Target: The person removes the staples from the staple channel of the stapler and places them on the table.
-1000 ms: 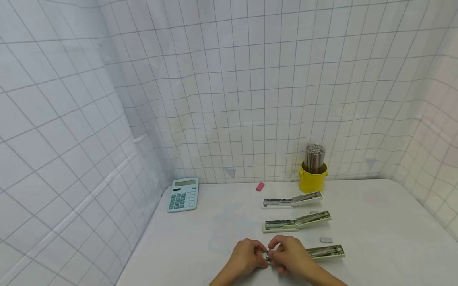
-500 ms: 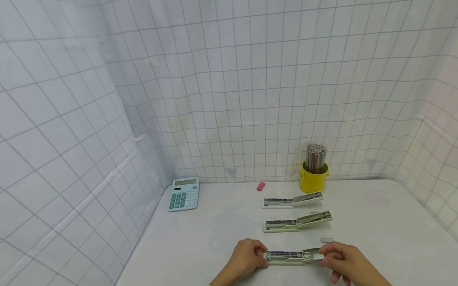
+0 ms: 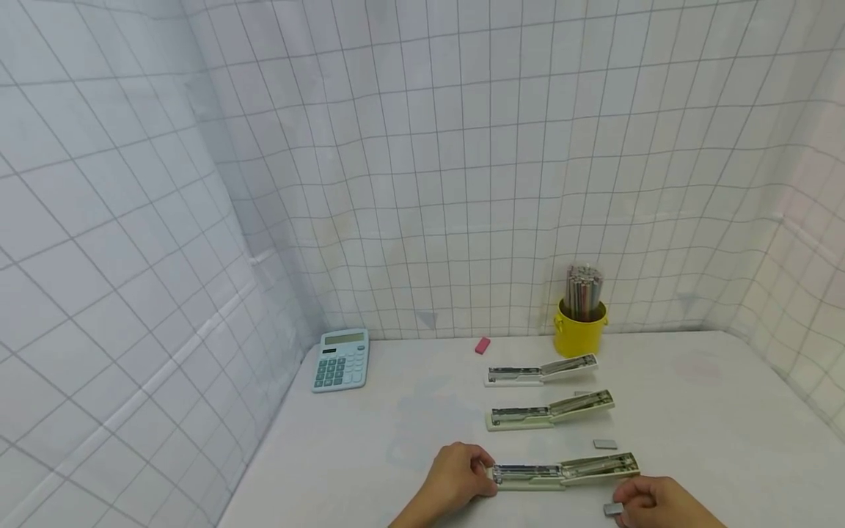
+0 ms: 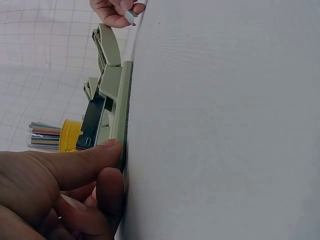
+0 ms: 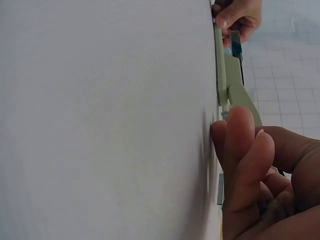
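At the near side of the table lies a pale green stapler (image 3: 531,484) with its top arm folded back to the right. My left hand (image 3: 455,473) pinches the left end of its base; in the left wrist view, thumb and fingertip press on that base (image 4: 120,110). Below the raised arm, my right hand (image 3: 653,500) pinches a small grey strip of staples (image 3: 613,508) just over the table or touching it; I cannot tell which. The staple strip (image 4: 131,17) also shows between the fingers in the left wrist view.
Two more opened staplers, one pale green (image 3: 521,424) and one white (image 3: 515,380), lie behind in a row. Another grey staple strip (image 3: 604,444) lies behind the near stapler. Further back are a pink eraser (image 3: 483,345), a yellow bucket (image 3: 579,337) of pencils and a blue calculator (image 3: 340,361).
My right hand has left the near stapler's channel and moved right and toward me with the staple strip, down to table level. My left hand has stayed on the base.
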The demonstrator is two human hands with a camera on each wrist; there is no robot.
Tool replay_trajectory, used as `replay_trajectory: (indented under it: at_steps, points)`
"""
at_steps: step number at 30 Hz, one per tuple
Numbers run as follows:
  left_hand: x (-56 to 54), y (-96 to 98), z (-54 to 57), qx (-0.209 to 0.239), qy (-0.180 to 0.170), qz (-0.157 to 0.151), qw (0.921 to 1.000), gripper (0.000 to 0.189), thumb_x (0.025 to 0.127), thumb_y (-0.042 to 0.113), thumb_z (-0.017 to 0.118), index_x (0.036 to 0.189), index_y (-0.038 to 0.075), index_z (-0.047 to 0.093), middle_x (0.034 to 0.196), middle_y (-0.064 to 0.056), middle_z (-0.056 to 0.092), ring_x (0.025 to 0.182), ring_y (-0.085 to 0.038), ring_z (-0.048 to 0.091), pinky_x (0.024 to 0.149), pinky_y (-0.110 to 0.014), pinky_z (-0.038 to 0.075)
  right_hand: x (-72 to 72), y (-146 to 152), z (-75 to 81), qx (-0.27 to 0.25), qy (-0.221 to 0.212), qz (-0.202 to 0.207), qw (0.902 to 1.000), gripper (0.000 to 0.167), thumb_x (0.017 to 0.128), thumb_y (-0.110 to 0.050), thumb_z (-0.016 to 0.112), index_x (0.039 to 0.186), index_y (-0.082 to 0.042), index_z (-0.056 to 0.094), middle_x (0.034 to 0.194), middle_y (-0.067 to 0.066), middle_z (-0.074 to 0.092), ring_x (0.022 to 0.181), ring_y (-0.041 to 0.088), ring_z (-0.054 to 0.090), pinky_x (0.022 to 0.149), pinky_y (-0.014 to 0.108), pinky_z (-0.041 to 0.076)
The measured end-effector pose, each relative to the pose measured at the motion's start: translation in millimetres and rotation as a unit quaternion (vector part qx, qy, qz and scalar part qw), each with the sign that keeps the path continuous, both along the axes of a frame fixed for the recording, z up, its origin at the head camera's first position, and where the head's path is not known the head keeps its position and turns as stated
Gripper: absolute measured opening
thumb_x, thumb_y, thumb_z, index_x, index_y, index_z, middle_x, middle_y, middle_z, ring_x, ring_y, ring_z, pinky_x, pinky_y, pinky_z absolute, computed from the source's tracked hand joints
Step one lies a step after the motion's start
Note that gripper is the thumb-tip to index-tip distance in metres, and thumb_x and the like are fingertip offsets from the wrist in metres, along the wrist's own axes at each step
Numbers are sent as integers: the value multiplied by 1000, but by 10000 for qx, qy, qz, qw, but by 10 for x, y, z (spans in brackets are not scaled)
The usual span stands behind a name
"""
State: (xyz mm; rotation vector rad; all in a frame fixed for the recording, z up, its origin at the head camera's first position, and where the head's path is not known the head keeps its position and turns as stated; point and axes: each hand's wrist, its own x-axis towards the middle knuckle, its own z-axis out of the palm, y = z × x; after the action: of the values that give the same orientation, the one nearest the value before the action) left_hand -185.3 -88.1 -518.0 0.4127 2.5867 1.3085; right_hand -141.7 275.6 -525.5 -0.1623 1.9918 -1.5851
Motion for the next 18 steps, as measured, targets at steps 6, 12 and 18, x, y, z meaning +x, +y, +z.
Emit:
replay_trajectory:
  at_steps: [6, 12, 18]
  points:
    - [-14, 8, -1, -29, 88, -1, 10000, 22, 69, 6, 87, 87, 10, 76, 61, 11, 57, 54, -4, 49, 54, -23, 39, -15, -20, -2, 840, 621, 47, 9945, 20, 94, -5, 60, 108, 8, 67, 84, 2, 63, 75, 18, 55, 65, 31, 47]
    - [0, 9, 0, -109, 58, 23, 9999, 21, 69, 7, 86, 86, 11, 76, 60, 12, 56, 53, -4, 50, 54, -23, 39, 27, -62, 36, 1346, 1034, 23, 9855, 15, 92, -5, 61, 102, -1, 71, 81, 1, 61, 67, 12, 51, 60, 27, 40]
    - [18, 15, 8, 16, -33, 64, 10000, 21, 69, 6, 86, 87, 10, 76, 59, 10, 57, 48, -5, 50, 52, -24, 39, 50, -81, 62, 1474, 1101, 11, 9829, 15, 93, -4, 61, 102, -2, 72, 81, 1, 63, 67, 11, 51, 61, 27, 40]
